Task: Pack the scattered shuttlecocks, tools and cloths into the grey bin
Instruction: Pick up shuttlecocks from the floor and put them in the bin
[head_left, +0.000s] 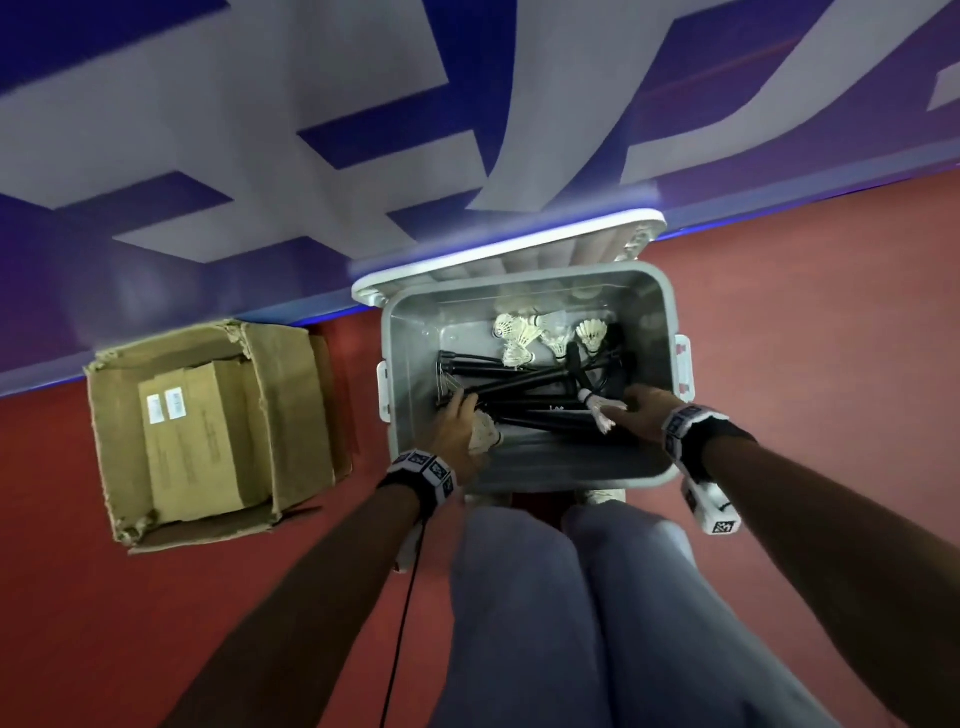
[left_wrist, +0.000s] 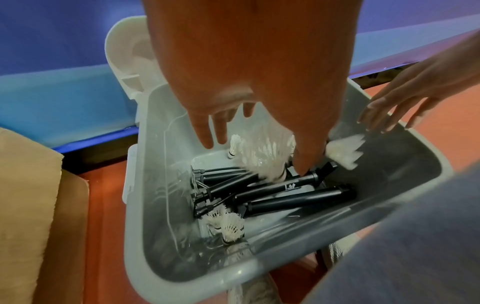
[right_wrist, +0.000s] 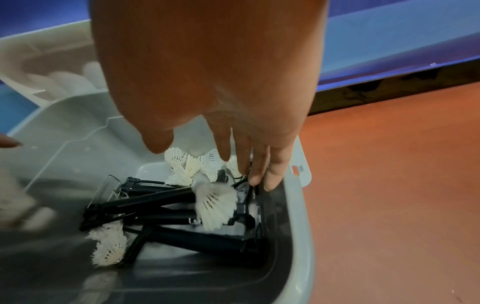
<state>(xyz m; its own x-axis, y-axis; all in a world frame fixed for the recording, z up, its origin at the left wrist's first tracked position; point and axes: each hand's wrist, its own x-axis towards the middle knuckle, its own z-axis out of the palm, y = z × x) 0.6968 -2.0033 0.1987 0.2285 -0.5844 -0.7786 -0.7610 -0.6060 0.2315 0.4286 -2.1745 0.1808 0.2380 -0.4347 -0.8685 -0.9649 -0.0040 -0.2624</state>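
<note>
The grey bin (head_left: 530, 480) stands open on the red floor in front of my knees. Several black tube-shaped tools (head_left: 519, 387) lie crossed on its bottom, with several white shuttlecocks (head_left: 519, 330) at its far end. My left hand (head_left: 460, 415) hangs over the bin's left side, fingers straight. A blurred shuttlecock (left_wrist: 267, 164) is loose just under its palm. My right hand (head_left: 631, 408) is over the right side, fingers spread. Another blurred shuttlecock (right_wrist: 215, 205) hangs free below it, above the tools (right_wrist: 155, 197). More shuttlecocks (left_wrist: 228, 226) lie at the near end.
A torn cardboard box (head_left: 208, 431) holding smaller cartons sits on the floor left of the bin. The bin's white lid (head_left: 509, 249) leans back against the blue and white wall. Open red floor (head_left: 805, 338) lies to the right.
</note>
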